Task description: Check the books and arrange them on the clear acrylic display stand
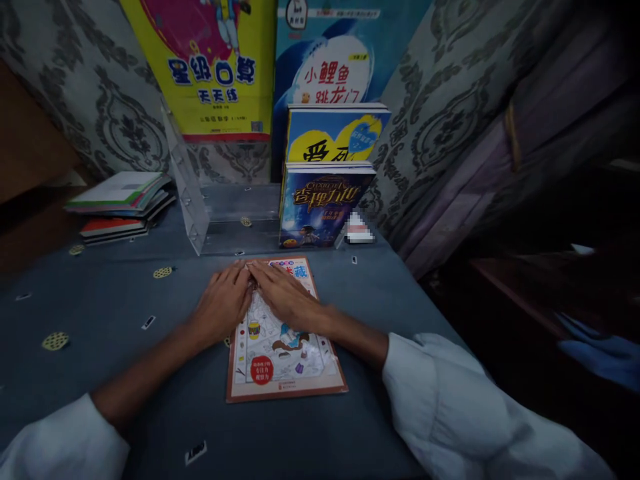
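Note:
An orange-bordered book (287,363) with a line-drawn cover lies flat on the dark cloth-covered table (165,393). Over its upper left edge rests my left hand (227,300), palm down, the fingers lying flat and nearly side by side. My right hand (285,297) lies palm down across the upper part of the cover, its fingers stretched toward the top left. The fingertips of both hands meet near the book's top edge. Neither hand grips anything.
Behind the book stands a clear acrylic rack (187,187) holding upright blue books (320,207). A yellow book (220,80) and a teal book (345,40) rise behind. Stacked books (123,197) lie at the left. A curtain (465,160) hangs at the right.

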Action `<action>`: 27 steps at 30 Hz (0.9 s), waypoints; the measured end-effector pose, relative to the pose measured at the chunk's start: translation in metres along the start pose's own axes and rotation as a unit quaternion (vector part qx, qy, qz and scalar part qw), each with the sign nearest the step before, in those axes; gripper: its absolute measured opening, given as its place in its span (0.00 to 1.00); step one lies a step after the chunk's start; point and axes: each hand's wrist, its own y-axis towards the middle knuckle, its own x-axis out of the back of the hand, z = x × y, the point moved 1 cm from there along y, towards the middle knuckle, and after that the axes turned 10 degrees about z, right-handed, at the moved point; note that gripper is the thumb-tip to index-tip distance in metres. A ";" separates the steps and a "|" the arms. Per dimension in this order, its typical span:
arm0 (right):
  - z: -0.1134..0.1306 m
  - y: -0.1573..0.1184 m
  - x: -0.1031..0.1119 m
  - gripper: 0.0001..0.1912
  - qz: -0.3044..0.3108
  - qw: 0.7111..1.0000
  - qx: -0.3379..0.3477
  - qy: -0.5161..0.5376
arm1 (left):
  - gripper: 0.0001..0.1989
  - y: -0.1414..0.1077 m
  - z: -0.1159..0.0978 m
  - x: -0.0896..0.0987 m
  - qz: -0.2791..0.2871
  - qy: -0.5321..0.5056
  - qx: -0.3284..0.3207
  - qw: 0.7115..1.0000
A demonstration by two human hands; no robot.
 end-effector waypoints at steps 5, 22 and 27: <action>-0.030 -0.020 0.005 0.26 -0.022 0.999 -0.025 0.003 | 0.15 0.001 -0.002 0.003 0.017 0.010 0.009 1.000; -0.085 -0.054 0.016 0.24 -0.089 0.986 -0.021 0.143 | 0.22 -0.001 0.000 0.000 0.024 -0.012 0.018 0.999; -0.087 -0.052 0.014 0.24 -0.098 0.984 -0.021 0.150 | 0.24 -0.002 0.006 -0.005 0.026 -0.021 0.005 0.999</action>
